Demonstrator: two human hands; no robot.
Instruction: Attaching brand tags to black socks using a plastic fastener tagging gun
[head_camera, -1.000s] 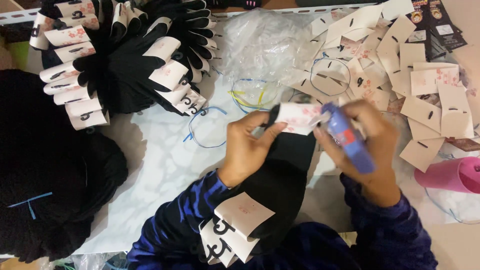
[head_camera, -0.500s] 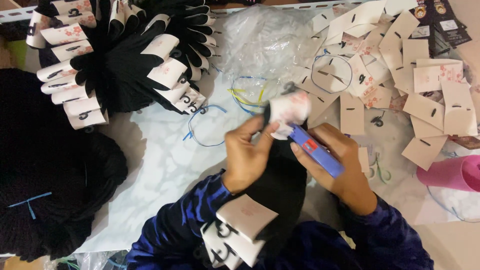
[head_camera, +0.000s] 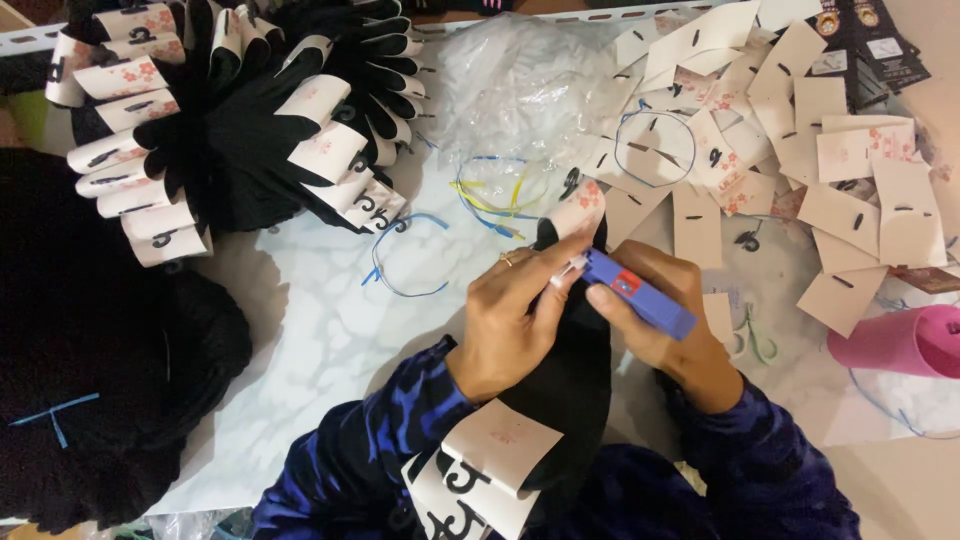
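Left hand (head_camera: 515, 315): curled round the black sock (head_camera: 570, 380) near its top, thumb and fingers pinching the cloth and the small paper tag (head_camera: 580, 207) folded over the sock's end, ring showing on one finger.
Right hand (head_camera: 655, 320): closed around a blue tagging gun (head_camera: 640, 297), its tip pressed right up against the left fingers where tag meets sock.
Sock: sits in the middle of the view, between both hands, running down toward the person's lap, so it's held up rather than lying flat on the worktop (head_camera: 320, 330).
Done pairs on the arm: a few tagged socks with white cards (head_camera: 495, 445) hang over the left blue sleeve (head_camera: 380, 440), just below the hands.
Finished pile (head_camera: 250, 120): big fan of black socks with white flowered cards, top left, well away from the hands.
Loose cards (head_camera: 800, 130): a messy heap of blank paper tags, top right, some flipped to the brown back.
Plastic bag (head_camera: 520, 85): crumpled clear one, top middle, beside the card heap.
Strings (head_camera: 495, 190): blue and yellow loops lying just above the hands.
Pink cup (head_camera: 900, 340): on its side at the right edge, near the right forearm.
Black bundle (head_camera: 90, 340): big dark heap of cloth on the left, can't tell what exactly.
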